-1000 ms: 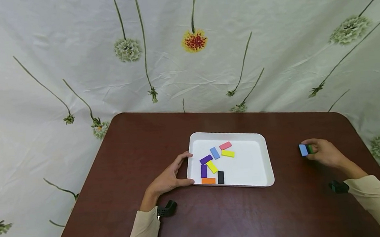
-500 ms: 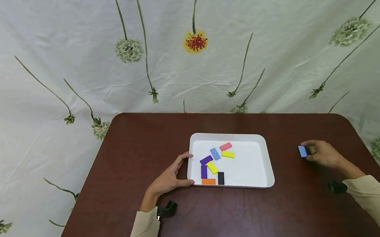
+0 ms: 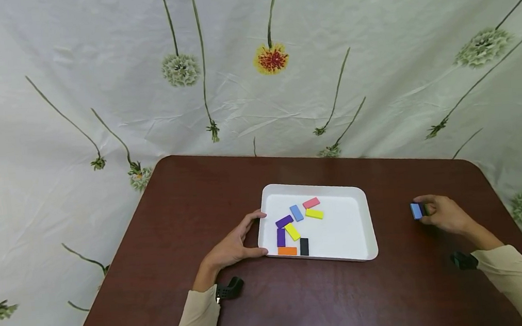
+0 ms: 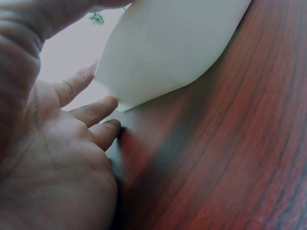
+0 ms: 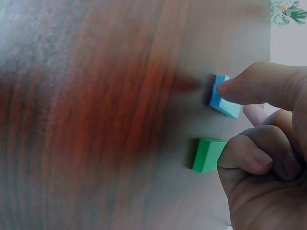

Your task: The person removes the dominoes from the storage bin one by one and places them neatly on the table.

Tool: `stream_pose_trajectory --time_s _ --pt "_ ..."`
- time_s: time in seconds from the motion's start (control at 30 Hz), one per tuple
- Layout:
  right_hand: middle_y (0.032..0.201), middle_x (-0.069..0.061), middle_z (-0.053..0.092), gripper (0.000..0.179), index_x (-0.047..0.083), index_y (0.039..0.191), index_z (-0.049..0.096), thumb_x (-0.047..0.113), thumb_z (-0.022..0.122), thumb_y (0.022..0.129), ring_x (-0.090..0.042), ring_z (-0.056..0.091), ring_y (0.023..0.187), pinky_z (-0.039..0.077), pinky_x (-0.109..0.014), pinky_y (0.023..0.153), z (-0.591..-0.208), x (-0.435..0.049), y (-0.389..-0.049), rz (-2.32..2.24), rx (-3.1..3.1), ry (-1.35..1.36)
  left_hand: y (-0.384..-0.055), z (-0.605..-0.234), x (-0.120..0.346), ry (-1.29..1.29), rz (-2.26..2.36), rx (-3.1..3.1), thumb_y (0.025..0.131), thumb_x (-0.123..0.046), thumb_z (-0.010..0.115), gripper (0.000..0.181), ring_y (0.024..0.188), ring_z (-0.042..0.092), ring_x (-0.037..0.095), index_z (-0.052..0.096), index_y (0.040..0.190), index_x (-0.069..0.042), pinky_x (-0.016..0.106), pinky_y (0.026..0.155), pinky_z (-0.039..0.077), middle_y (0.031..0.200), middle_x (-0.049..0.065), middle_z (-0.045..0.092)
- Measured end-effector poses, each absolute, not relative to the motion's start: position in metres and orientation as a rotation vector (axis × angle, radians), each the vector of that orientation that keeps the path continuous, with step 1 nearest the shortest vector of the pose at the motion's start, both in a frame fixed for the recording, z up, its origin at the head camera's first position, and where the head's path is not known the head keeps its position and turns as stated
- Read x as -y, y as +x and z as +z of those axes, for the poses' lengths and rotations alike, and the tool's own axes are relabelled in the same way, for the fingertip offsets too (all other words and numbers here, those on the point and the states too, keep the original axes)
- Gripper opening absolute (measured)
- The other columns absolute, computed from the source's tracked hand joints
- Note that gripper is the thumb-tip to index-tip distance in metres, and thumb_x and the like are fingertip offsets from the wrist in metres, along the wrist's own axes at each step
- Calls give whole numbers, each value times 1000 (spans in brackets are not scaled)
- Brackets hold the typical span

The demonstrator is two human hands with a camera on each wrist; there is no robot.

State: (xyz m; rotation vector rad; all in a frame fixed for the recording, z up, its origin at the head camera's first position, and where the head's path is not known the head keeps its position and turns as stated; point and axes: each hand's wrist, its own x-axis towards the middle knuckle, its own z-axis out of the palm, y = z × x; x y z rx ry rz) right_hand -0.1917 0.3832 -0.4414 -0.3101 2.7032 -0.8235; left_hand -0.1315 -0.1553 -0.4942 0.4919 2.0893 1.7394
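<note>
The left hand holds the left end of a white rectangular tray. Its thumb and a finger rest at the rim in the head view; fingertips touch the tray's outer wall in the left wrist view. Right of the tray, the right hand pinches a small blue block. Its thumb lies against one side; the fingertip behind is partly hidden. A green block stands apart from the blue one, close to the curled lower fingers and partly covered by them.
Inside the tray lie several small blocks, including a pink block, a blue block, an orange block and a black block. A dark brown table carries everything. A flower-print cloth hangs behind it.
The head view has shifted slightly. The right hand stays at the blue block, moving only a little toward the left. The left hand keeps its place on the tray.
</note>
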Motion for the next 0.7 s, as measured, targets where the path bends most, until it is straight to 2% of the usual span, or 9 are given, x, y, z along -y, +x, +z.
stream_pose_trajectory --time_s 0.3,0.43,0.6,0.7 --pt "63 7 21 45 -11 131 55 -2 68 89 -6 25 54 36 -26 62 -435 -374 -195 -878 -2726 -385 -132 -495 155 497 1731 -2100 81 -9 83 85 152 15 24 33 150 -14 52 121 16 165 7 20" --pt "63 9 20 38 -7 127 59 1 68 91 -4 23 53 38 -26 56 -427 -359 -195 -1005 -2699 -434 -133 -496 154 512 1734 -2101 82 -9 83 85 153 14 24 33 150 -14 53 121 14 164 8 20" --pt "66 9 24 34 -6 124 61 5 69 93 -3 23 51 32 -29 46 -416 -331 -193 -1187 -2592 -508 -132 -496 155 511 1736 -2097 81 -8 84 85 152 16 24 33 150 -14 53 121 15 164 8 22" --pt "70 5 27 33 -5 124 61 7 69 94 -6 25 55 34 -29 49 -412 -315 -195 -1243 -2524 -543 -131 -496 155 505 1733 -2102 81 -9 83 85 152 16 25 34 150 -15 54 120 15 163 9 22"
